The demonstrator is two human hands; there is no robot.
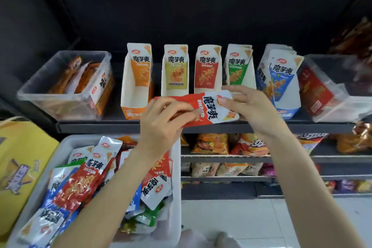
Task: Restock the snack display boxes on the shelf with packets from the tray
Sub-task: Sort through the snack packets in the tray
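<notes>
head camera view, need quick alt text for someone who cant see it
Both hands, left hand and right hand, hold a red snack packet sideways in front of a shelf with five display boxes, near the red display box. Lower left, a white tray holds mixed packets.

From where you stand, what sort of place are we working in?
Most likely a small shop's snack aisle: branded display boxes line the shelf, bagged snacks fill lower shelves, and both hands hold a red packet.

Dark back panel (pixel 201 6) above fingertip level. Black shelf edge (pixel 281 127) just beneath the fingers. Lower shelves (pixel 221 157) of bagged snacks further below. Pale tiled floor (pixel 241 217) lowest, evenly lit.
</notes>
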